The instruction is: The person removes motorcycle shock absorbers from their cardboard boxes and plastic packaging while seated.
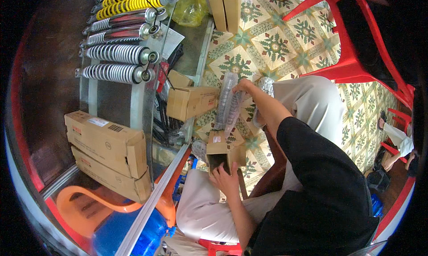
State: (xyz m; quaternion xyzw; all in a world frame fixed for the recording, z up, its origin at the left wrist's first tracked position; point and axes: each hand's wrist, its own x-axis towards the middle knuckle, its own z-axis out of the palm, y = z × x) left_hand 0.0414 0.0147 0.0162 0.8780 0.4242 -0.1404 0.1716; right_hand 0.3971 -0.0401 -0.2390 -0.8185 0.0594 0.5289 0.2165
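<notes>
An open cardboard box (218, 139) stands before my knees, its dark opening turned towards me. My left hand (226, 179) grips the rim of that opening, fingers and thumb on its edges. Just beyond the box, my right hand (243, 86) holds the upper end of a plastic-wrapped coil-spring shock absorber (235, 109). A second plastic-wrapped shock absorber (224, 100) lies alongside it; whether that one is gripped too, I cannot tell. Their lower ends reach close to the box's far side. Another cardboard box (190, 104) lies left of them, at the glass case's edge.
Several shock absorbers (112, 74) with silver or yellow springs line a glass counter (113, 100), beside two printed cardboard boxes (105, 142). A yellow plastic bag (190, 7) sits beyond. An orange chair (72, 212) and blue bottle (147, 236) stand lower left; a red chair (347, 69) is at right.
</notes>
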